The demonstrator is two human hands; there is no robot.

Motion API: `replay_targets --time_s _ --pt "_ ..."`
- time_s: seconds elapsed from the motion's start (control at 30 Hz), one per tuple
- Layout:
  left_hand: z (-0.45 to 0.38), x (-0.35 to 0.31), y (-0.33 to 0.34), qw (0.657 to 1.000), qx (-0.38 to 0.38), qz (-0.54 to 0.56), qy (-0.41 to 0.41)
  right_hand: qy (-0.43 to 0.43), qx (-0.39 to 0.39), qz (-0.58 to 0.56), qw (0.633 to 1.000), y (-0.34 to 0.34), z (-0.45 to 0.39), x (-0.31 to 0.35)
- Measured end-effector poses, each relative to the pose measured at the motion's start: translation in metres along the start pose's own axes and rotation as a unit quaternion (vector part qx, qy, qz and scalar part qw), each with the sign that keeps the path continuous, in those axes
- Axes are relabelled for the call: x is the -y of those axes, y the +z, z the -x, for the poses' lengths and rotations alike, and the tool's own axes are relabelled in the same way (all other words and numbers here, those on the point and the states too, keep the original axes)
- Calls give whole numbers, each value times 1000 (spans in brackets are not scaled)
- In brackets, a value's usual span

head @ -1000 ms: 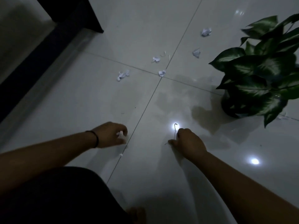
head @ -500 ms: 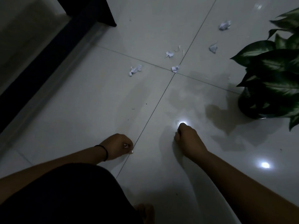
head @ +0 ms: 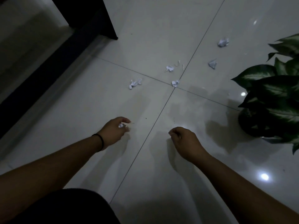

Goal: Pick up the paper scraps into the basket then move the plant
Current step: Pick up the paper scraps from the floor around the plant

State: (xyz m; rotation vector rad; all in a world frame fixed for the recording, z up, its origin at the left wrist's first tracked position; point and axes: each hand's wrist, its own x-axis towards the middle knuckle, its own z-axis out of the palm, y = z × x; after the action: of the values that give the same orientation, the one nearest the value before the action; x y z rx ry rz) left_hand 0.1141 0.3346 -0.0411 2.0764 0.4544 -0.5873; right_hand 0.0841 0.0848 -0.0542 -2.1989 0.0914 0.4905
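Several white paper scraps lie on the glossy tiled floor ahead: one crumpled scrap (head: 135, 83) at the left, another (head: 175, 82) at the tile joint, one (head: 169, 68) behind it, and two more (head: 212, 64) (head: 223, 42) near the plant. My left hand (head: 114, 131) hovers just above the floor, curled around a small white paper scrap (head: 121, 125). My right hand (head: 184, 141) is closed in a pinch with a thin sliver barely showing between the fingers. The potted plant (head: 273, 101) with dark variegated leaves stands at the right. No basket is in view.
A dark furniture leg (head: 103, 21) and a dark baseboard strip (head: 40, 75) run along the left. My dark-clothed knee (head: 64, 207) fills the bottom left. Ceiling lights reflect on the tiles (head: 264, 177).
Both hands have lifted slightly off the floor after pinching up small pieces; the thin strip near my right hand is gone from the floor. The view has tilted so the scraps sit lower in frame.
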Motion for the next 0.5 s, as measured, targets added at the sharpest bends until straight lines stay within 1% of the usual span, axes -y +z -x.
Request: replay_targets --time_s 0.07,0.2,0.27,0.43,0.5 --pt "-10 -17 -6 996 -8 72 -42 -2 10 -4 1000 -6 -4 5" --pt "-31 -52 -16 984 -50 149 -82 5 -6 -35 999 -19 -17 19" --pt "-38 -64 -19 976 -53 187 -97 29 -19 -73 997 -27 -23 30" --pt "-47 -83 -32 950 -31 293 -104 93 -40 -152 983 -53 -35 72" --pt "-45 -90 -39 941 -36 321 -101 92 -39 -131 986 -68 -36 92"
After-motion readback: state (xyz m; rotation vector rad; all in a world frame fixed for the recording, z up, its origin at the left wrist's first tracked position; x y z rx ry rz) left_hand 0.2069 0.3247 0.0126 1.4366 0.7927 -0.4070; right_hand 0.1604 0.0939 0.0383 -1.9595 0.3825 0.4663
